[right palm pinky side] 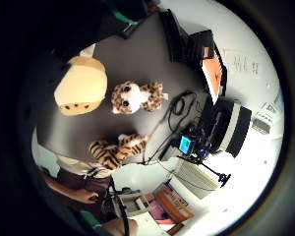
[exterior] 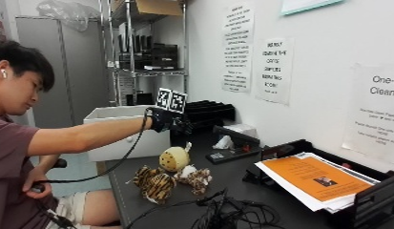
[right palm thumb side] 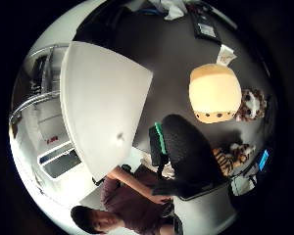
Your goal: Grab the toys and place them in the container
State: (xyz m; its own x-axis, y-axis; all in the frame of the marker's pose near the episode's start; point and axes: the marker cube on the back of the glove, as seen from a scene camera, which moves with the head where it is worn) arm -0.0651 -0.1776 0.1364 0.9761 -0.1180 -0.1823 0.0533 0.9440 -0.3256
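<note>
Above the dark grey tabletop [exterior: 247, 174], the black-gloved right hand [exterior: 166, 120] hangs raised at the end of an outstretched arm, beside the white plastic container [exterior: 120, 131]. Its fingers look loosely curled downward; no toy shows between them, though the outside view leaves this unclear, so emptiness is a judgement.

All three toys lie on the table below and well apart from the hand: a round yellow plush with a spotted band [exterior: 174, 158], a big-eyed spotted brown-and-white plush cat [exterior: 195, 177], and an orange-and-black striped plush tiger [exterior: 153, 183].

Risks:
- The toys touch one another, so grasping one may drag or topple a neighbour.
- A tangle of black cables [exterior: 228, 214] lies just beside the tiger and could snag.
- The container sits at the table's edge; a push could shift it.

Hidden: the container's interior and the fingertips.
</note>
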